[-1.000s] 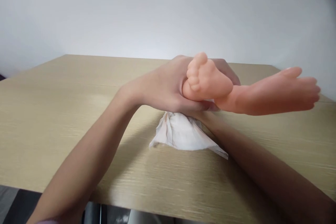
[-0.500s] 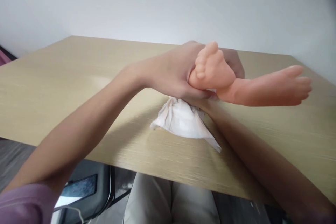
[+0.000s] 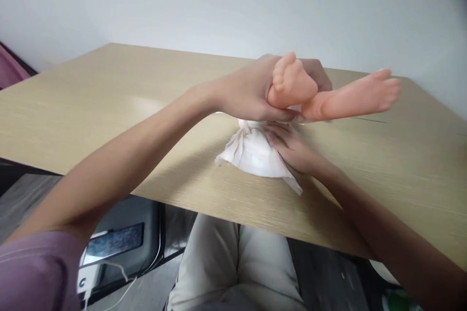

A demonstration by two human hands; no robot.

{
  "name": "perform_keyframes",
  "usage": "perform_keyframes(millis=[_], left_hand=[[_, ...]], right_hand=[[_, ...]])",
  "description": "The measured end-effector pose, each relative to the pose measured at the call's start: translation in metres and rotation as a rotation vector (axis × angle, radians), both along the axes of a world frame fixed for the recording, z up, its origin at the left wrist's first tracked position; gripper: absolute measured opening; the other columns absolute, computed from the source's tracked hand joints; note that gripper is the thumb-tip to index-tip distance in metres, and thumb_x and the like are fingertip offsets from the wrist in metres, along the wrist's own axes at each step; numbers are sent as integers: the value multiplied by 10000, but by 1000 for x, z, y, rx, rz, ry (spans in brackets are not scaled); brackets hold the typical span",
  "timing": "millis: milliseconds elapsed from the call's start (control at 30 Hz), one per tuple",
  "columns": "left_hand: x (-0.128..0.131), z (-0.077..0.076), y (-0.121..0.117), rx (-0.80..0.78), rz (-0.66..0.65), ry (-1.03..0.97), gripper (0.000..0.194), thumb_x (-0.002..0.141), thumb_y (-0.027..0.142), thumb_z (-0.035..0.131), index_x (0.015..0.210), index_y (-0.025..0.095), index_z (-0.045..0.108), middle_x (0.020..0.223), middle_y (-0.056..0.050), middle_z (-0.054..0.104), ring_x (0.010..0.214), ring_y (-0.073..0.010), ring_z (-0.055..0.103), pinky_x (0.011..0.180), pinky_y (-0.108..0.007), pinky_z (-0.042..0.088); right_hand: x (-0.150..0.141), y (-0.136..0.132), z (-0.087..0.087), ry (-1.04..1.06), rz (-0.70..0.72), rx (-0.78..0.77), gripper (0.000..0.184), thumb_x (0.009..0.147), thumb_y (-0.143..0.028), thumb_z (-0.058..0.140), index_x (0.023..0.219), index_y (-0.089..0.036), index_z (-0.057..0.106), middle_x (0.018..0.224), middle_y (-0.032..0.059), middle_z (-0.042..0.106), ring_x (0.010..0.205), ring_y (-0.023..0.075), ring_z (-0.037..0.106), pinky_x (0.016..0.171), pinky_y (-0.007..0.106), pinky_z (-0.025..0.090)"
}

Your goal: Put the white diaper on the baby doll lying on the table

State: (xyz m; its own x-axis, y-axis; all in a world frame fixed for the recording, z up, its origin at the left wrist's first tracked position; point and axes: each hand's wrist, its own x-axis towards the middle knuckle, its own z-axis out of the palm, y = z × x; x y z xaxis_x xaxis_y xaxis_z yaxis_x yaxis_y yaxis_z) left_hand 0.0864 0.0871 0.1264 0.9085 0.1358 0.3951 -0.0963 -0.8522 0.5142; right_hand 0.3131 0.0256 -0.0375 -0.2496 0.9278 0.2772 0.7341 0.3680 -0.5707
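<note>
Nearest of all, pale trousers (image 3: 209, 262) show below the worktop's near edge, a purple sleeve (image 3: 32, 272) in the corner beside them. Left of the knees there's a dark chair seat (image 3: 148, 214) with a phone (image 3: 118, 241) lying on it, a white box (image 3: 89, 279) just beside.

Over the near edge now, onto the worktop (image 3: 91, 102), and here's the white cloth (image 3: 257, 155), bunched at its far end and fanning out towards that near edge, one corner trailing right. The right hand (image 3: 297, 149) is down on its right side, fingers stretched over the fabric; whether they pinch it, I cannot tell!

Just beyond and above, the left hand (image 3: 251, 88) is clamped firmly round the doll legs (image 3: 339, 102), holding them up over the worktop. One foot (image 3: 294, 82) sits against the hand, toes up; the other foot (image 3: 379, 90) points out towards the right edge. The rest of the doll is hidden. Past the far edge stands the pale wall (image 3: 226, 5).
</note>
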Motion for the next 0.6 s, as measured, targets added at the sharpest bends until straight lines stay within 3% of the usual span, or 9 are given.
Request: perform_keyframes(millis=[167,267,367,433,600], left_hand=[[-1,-4,-4,-39,51,41,362,890,218,734,1252,229,746,1351,-12,771,1259,-224,692,1090,-352,538],[0,-15,-3,-88,48,32,399,821,206,804,1215,261,770,1342,-42,776,1240,-266,715,1085,-397,569],[0,-29,-3,-112,11,-5,438,812,190,815,1241,260,764,1301,-64,787,1203,-287,734,1062,-425,582],[0,-37,-5,-104,-3,-15,420,851,202,789,1266,254,755,1319,-73,778,1225,-276,723,1076,-421,567],[-15,-43,-14,-75,183,-22,389,904,322,793,1280,242,733,1290,-85,770,1197,-263,710,1028,-403,551]], right_hand=[[12,-44,8,110,-184,195,270,1039,-456,639,1226,-269,692,1279,109,747,1208,361,700,1088,629,564],[9,-56,16,219,-300,370,494,964,-467,773,1377,-268,588,1405,153,671,1249,363,684,1066,585,602],[1,-56,27,233,-244,435,747,931,-447,830,1550,-299,439,1568,156,577,1424,371,601,1171,603,545],[-3,-52,34,217,-152,420,812,948,-421,811,1623,-312,374,1602,143,563,1465,359,578,1199,595,529],[4,-46,46,83,-59,337,690,990,-337,720,1630,-287,468,1414,113,728,1260,365,723,1052,538,634]])
